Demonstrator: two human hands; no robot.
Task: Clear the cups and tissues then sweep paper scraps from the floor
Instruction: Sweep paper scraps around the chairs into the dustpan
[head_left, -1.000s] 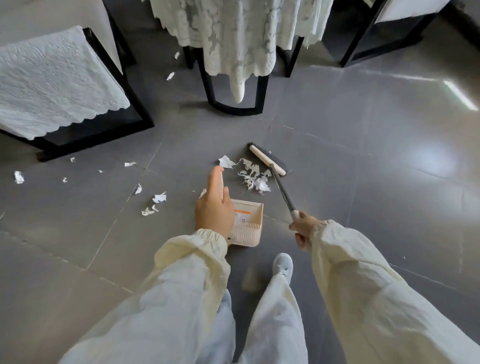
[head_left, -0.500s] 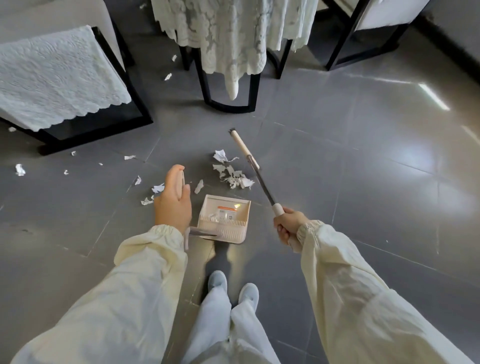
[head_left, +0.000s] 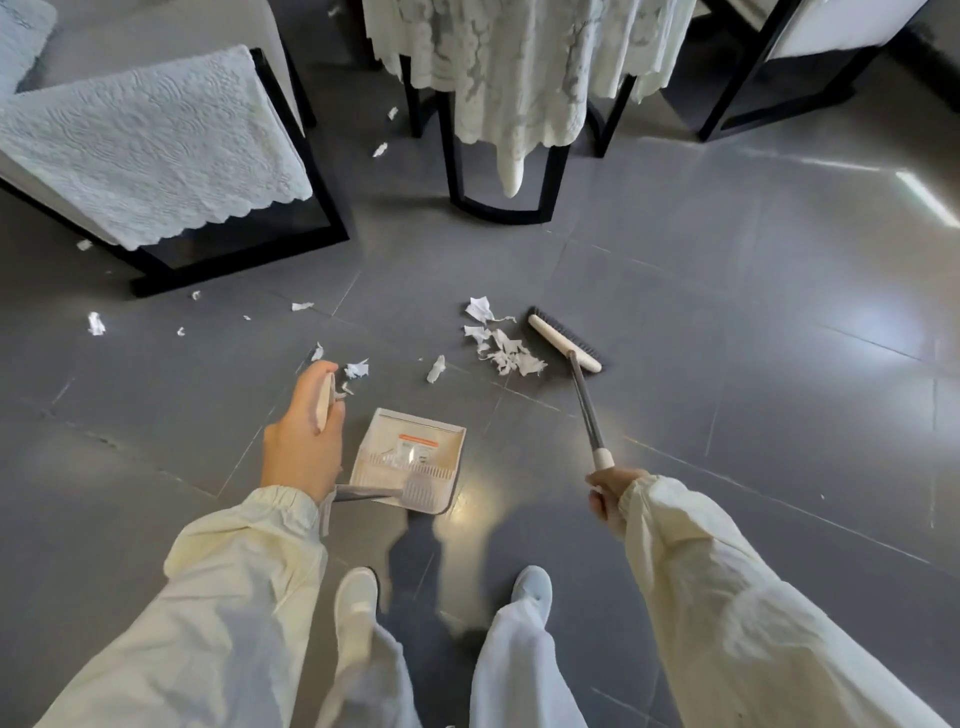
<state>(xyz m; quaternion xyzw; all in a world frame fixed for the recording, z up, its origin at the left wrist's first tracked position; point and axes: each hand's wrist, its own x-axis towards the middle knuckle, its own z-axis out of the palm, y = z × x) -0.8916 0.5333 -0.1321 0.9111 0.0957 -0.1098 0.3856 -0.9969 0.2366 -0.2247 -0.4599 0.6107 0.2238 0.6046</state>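
My left hand (head_left: 304, 434) grips the cream top of the dustpan's long handle; the beige dustpan (head_left: 408, 460) sits on the grey floor just right of it, mouth facing away from me. My right hand (head_left: 610, 491) grips the end of the broom handle. The broom head (head_left: 563, 343) rests on the floor to the right of a pile of white paper scraps (head_left: 501, 348). One scrap (head_left: 436, 369) lies between pile and pan. More scraps (head_left: 356, 370) lie by my left hand, and small bits (head_left: 96, 323) are scattered at the far left.
A black-framed chair with a white lace cover (head_left: 150, 150) stands at the left. A table draped in a lace cloth (head_left: 519, 67) stands ahead on black legs, with scraps (head_left: 380, 149) beside it. Another black-framed chair (head_left: 769, 78) is at the upper right. My feet (head_left: 356, 608) are below the dustpan.
The broom head has swung from end-on to the right side of the scrap pile. My left hand and the dustpan kept their places relative to each other; the view shifted slightly.
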